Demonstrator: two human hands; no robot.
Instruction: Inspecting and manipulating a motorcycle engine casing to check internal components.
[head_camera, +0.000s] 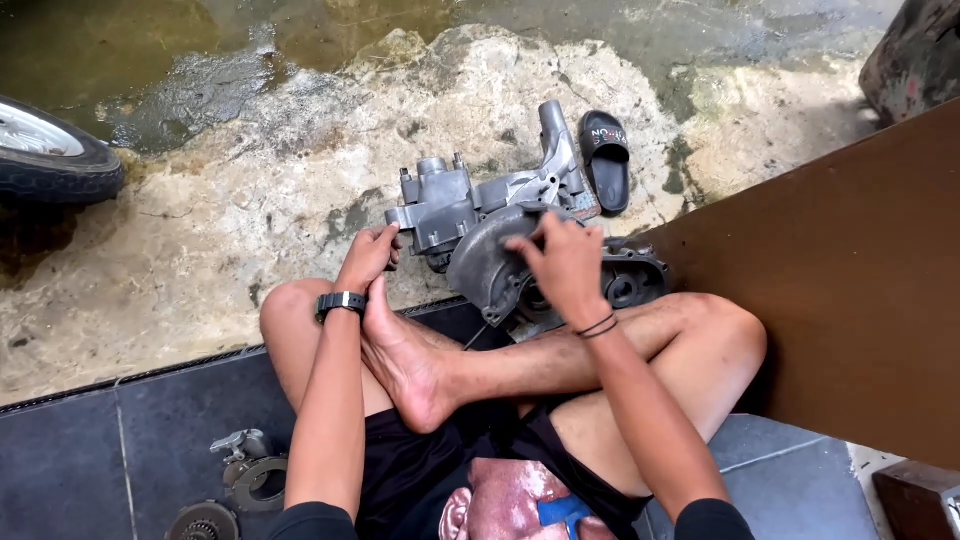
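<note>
Head view: a grey cast-metal engine casing lies on the rough concrete ground before the crossed legs; the left hand grips its left edge, the right hand presses spread fingers on its round cover, a black rubber slipper just behind

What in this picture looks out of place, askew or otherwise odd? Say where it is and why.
A single black slide sandal lies alone on the rough ground beyond the grey engine casing, with no partner in view. The casing sits tilted on the ground, steadied by the left hand and right hand. Loose metal parts lie scattered on the dark tiles.
</note>
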